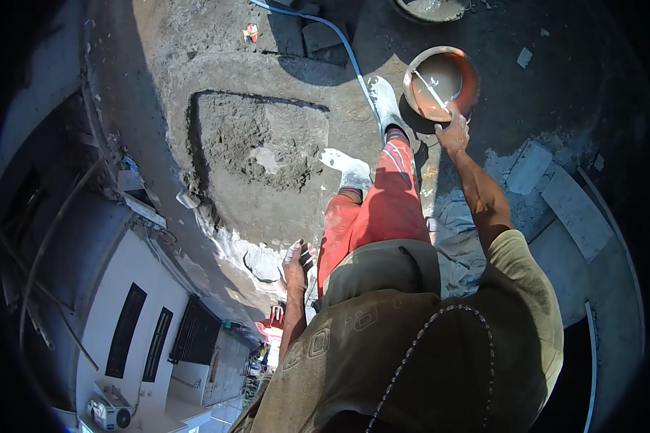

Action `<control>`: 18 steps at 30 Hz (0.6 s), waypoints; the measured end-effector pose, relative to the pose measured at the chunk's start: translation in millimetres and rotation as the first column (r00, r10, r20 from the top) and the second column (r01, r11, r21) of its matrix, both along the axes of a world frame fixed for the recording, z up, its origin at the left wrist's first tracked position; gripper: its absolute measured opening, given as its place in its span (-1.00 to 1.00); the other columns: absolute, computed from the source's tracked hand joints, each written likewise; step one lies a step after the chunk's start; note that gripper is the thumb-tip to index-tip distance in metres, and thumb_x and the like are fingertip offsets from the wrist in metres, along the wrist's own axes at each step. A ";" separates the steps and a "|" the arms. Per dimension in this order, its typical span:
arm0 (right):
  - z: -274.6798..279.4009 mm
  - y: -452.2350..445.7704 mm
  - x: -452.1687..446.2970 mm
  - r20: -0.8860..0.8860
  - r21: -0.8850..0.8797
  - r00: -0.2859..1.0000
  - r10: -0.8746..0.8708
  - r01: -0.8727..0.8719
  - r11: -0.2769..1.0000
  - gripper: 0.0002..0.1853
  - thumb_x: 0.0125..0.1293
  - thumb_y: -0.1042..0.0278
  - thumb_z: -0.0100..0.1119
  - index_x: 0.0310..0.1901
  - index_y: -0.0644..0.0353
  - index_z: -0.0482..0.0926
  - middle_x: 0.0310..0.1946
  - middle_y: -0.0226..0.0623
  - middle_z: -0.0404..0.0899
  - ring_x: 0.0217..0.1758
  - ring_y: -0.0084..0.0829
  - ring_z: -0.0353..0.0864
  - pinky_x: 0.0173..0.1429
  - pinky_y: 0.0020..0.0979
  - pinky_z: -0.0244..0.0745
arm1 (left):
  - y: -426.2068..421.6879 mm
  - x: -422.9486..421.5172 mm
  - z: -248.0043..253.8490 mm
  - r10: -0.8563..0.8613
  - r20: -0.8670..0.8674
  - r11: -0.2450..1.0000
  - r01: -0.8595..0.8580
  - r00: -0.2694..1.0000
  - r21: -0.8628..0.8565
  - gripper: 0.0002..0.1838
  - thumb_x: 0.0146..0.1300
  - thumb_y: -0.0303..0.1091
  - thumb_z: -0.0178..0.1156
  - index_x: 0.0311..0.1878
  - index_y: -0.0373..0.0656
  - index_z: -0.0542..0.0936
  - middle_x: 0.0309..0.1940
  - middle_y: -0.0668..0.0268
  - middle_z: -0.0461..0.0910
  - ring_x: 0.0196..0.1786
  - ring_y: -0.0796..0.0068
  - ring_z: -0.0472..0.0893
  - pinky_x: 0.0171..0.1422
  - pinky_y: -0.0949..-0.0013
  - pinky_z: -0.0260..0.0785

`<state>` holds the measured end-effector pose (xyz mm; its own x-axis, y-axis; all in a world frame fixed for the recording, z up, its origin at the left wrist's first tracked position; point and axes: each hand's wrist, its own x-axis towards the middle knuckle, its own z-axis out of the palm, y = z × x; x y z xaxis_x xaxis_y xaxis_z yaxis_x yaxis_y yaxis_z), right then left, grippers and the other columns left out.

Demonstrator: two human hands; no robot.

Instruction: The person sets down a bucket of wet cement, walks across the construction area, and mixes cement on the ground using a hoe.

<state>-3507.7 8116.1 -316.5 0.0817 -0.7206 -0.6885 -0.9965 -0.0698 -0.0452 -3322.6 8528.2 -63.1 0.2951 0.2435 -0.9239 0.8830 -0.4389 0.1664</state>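
Observation:
My right hand is at the near rim of a round orange basin, its fingers closed over the edge. Inside the basin lies some greyish liquid, and a thin pale strip runs across it towards my fingers; I cannot tell whether it is a stick. My left hand hangs beside my left leg with nothing in it, fingers loosely apart. In front of my feet, a heap of wet grey mortar lies within a shallow rectangular bed with a small pale puddle in its middle.
A blue hose runs past my white-coated boot. Another basin is partly cut off at the top. Pale slabs and a crumpled sheet lie at the right. A white building stands at the lower left.

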 end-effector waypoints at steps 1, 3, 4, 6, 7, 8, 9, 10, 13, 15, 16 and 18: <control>10.5 22.7 -14.0 -0.015 -0.081 0.999 -0.038 0.036 0.996 -0.30 -0.08 0.14 0.24 0.18 0.03 0.30 0.13 -0.14 0.31 0.22 -0.11 0.30 0.21 -0.18 0.28 | -2.3 -1.1 -0.6 -0.009 0.001 1.000 0.009 1.000 -0.029 -0.48 0.24 -0.07 0.09 0.14 -0.25 0.38 -0.13 0.17 0.55 -0.17 0.33 0.59 -0.17 0.32 0.44; 23.9 72.7 -60.3 -0.200 0.242 0.970 -0.135 0.183 0.953 -0.18 -0.09 -0.01 0.30 0.26 -0.02 0.22 0.17 -0.03 0.30 0.25 -0.07 0.27 0.26 -0.20 0.25 | -18.3 0.5 8.2 -0.038 -0.005 0.998 0.038 0.999 -0.047 -0.49 0.22 -0.06 0.12 0.11 -0.24 0.41 -0.11 0.15 0.54 -0.17 0.32 0.59 -0.18 0.32 0.46; 18.8 102.6 -87.1 -0.333 0.352 0.935 -0.120 0.241 0.904 -0.16 -0.12 -0.08 0.31 0.24 0.05 0.27 0.16 0.02 0.34 0.23 -0.07 0.32 0.26 -0.24 0.26 | -18.2 0.6 8.9 -0.059 -0.019 0.997 0.058 0.998 -0.057 -0.50 0.22 -0.07 0.12 0.10 -0.23 0.42 -0.12 0.16 0.54 -0.17 0.32 0.59 -0.18 0.32 0.46; 21.6 161.7 -130.2 -0.284 0.488 0.958 -0.049 0.188 0.852 -0.23 0.00 -0.16 0.18 0.09 0.35 0.38 0.04 0.10 0.43 0.14 -0.05 0.42 0.21 -0.24 0.30 | -1.6 0.3 3.7 -0.090 -0.042 0.993 0.086 0.995 -0.081 -0.55 0.23 -0.10 0.11 0.09 -0.18 0.43 -0.13 0.17 0.55 -0.18 0.34 0.60 -0.19 0.34 0.47; 25.9 186.1 -145.2 -0.231 0.577 0.973 -0.013 0.148 0.803 -0.26 0.05 -0.17 0.12 0.01 0.45 0.45 -0.03 0.11 0.49 0.05 -0.04 0.50 0.16 -0.21 0.34 | 8.7 3.0 2.8 -0.092 -0.036 0.992 0.088 0.995 -0.093 -0.56 0.23 -0.11 0.10 0.08 -0.18 0.44 -0.14 0.18 0.56 -0.20 0.37 0.61 -0.22 0.38 0.48; 24.8 212.4 -157.1 -0.257 0.606 0.955 -0.147 0.278 0.746 -0.29 0.05 -0.17 0.11 -0.04 0.44 0.47 -0.06 0.10 0.51 0.00 -0.04 0.53 0.12 -0.21 0.36 | 19.6 6.1 1.4 -0.092 -0.029 0.990 0.088 0.995 -0.106 -0.58 0.24 -0.13 0.10 0.07 -0.19 0.45 -0.15 0.19 0.57 -0.22 0.39 0.62 -0.25 0.42 0.49; 7.6 231.9 -171.5 -0.285 0.628 0.920 -0.269 0.391 0.673 -0.32 0.05 -0.16 0.11 -0.08 0.43 0.50 -0.10 0.09 0.53 -0.05 -0.03 0.55 0.08 -0.21 0.38 | 29.6 7.6 -2.8 -0.084 -0.021 0.989 0.080 0.996 -0.123 -0.60 0.25 -0.15 0.10 0.06 -0.20 0.46 -0.17 0.19 0.58 -0.24 0.42 0.63 -0.28 0.45 0.50; -13.7 244.1 -182.1 -0.283 0.634 0.924 -0.259 0.382 0.672 -0.31 0.06 -0.18 0.07 -0.06 0.41 0.50 -0.07 0.10 0.52 0.01 -0.04 0.51 0.10 -0.21 0.37 | 40.9 11.2 -2.6 -0.084 -0.004 0.991 0.083 0.996 -0.109 -0.60 0.25 -0.15 0.09 0.06 -0.20 0.46 -0.18 0.19 0.58 -0.24 0.42 0.63 -0.27 0.46 0.50; -62.3 275.3 -219.1 -0.142 0.692 0.990 -0.014 0.110 0.713 -0.36 0.09 -0.15 0.01 -0.07 0.37 0.51 -0.10 0.09 0.51 0.03 -0.10 0.48 0.03 -0.21 0.39 | 91.3 19.4 6.6 -0.090 0.100 0.991 0.099 0.991 -0.090 -0.61 0.26 -0.17 0.07 0.06 -0.21 0.46 -0.18 0.20 0.59 -0.25 0.44 0.63 -0.26 0.46 0.49; -86.8 287.8 -236.4 0.159 0.641 0.902 0.402 -0.404 0.652 -0.48 0.13 -0.02 0.07 -0.15 0.38 0.53 -0.26 0.02 0.58 -0.19 -0.20 0.60 -0.20 -0.22 0.47 | 145.5 21.6 8.6 -0.057 0.133 0.997 0.063 0.989 -0.042 -0.58 0.23 -0.11 0.11 0.06 -0.17 0.47 -0.18 0.22 0.59 -0.25 0.44 0.62 -0.27 0.42 0.47; -86.5 298.3 -234.6 0.036 0.608 0.953 0.299 -0.259 0.751 -0.53 0.17 0.03 0.05 -0.16 0.37 0.53 -0.34 -0.01 0.58 -0.35 -0.30 0.60 -0.35 -0.24 0.47 | 173.7 20.5 5.5 -0.029 0.160 0.999 0.036 0.987 -0.037 -0.58 0.22 -0.10 0.11 0.05 -0.16 0.48 -0.17 0.23 0.59 -0.24 0.44 0.62 -0.27 0.43 0.46; -33.6 291.5 -197.9 -0.101 0.671 0.993 0.062 0.022 0.741 -0.62 0.15 0.09 0.09 -0.27 0.32 0.55 -0.40 -0.07 0.59 -0.43 -0.27 0.60 -0.38 -0.25 0.47 | 227.4 13.0 11.4 0.034 0.177 0.999 -0.035 0.984 0.001 -0.61 0.21 -0.09 0.12 0.00 -0.15 0.51 -0.18 0.25 0.59 -0.25 0.44 0.62 -0.29 0.43 0.45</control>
